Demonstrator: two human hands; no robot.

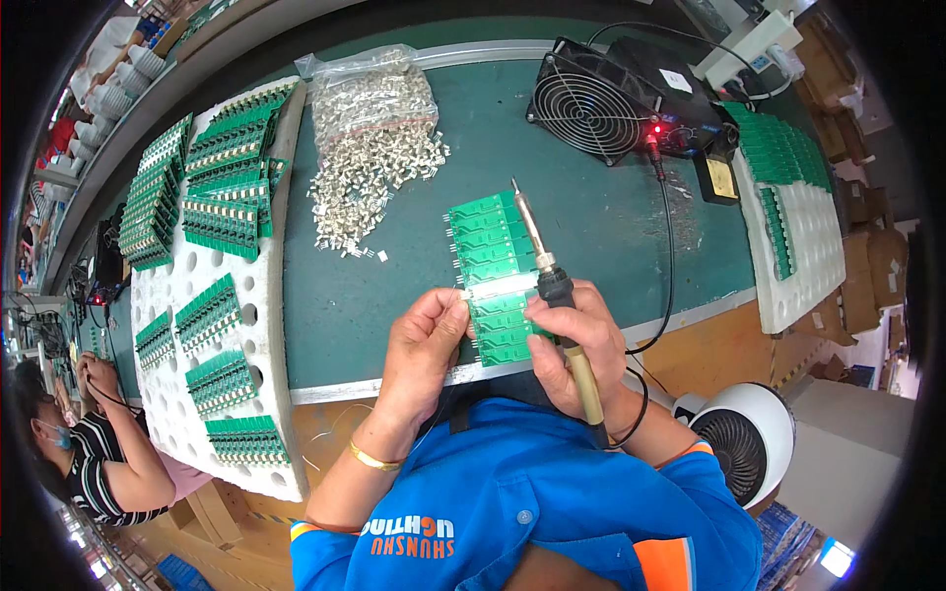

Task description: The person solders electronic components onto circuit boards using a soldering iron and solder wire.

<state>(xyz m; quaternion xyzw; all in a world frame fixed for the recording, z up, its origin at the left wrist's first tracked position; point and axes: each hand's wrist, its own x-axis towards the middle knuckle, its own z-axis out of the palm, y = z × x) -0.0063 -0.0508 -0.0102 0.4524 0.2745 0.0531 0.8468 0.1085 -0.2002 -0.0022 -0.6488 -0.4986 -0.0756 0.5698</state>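
A green circuit board panel (498, 236) with pins along its left edge is held above the green mat at the table's front edge. My left hand (419, 350) pinches at that left edge, apparently on a small white part. My right hand (581, 345) grips a soldering iron (581, 389) with a tan and black handle, its thumb and fingers also against the board's right side. The iron's metal tip points up along the panel. Behind lies an open bag (370, 103) of small white connectors, some spilled out.
White foam trays (158, 295) with board stacks flank the mat on left and right (818, 256). A black fan (581, 108), soldering station (670, 98) and sponge holder (719, 172) stand at back right. A white fan (778, 443) is below right. A co-worker (128, 463) sits at left.
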